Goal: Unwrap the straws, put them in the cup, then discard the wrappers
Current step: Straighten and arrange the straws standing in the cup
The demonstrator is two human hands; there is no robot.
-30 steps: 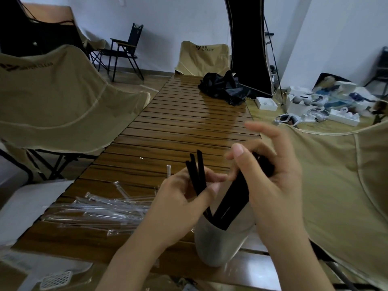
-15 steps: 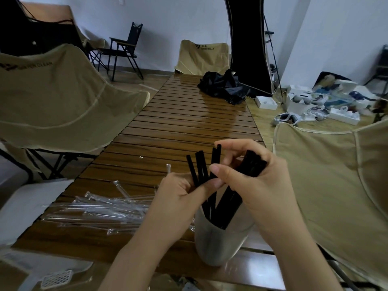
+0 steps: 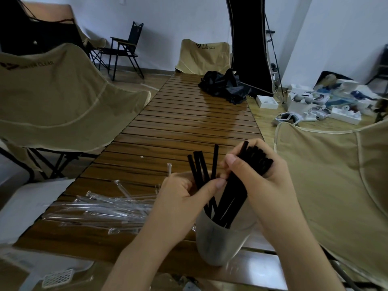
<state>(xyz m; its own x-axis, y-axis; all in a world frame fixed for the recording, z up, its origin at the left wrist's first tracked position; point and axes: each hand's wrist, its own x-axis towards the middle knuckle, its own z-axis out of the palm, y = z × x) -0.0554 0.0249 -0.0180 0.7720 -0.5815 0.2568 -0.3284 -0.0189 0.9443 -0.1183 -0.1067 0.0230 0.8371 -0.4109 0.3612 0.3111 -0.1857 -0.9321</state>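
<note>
Now black straws [image 3: 235, 192] between both hands, over cup [image 3: 218, 242].

- Dim, flat indoor light with a cool cast on the white walls [image 3: 168, 15]
- A soft sheen lies along the slatted table [image 3: 189, 122], toward its far end
- Wide-angle bending curves the dark panel [image 3: 249, 49] and the frame's edges
- Near corners are smeared and soft; the centre is fairly sharp

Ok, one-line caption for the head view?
Both hands gather black straws in the cup, wrappers alongside.
</note>
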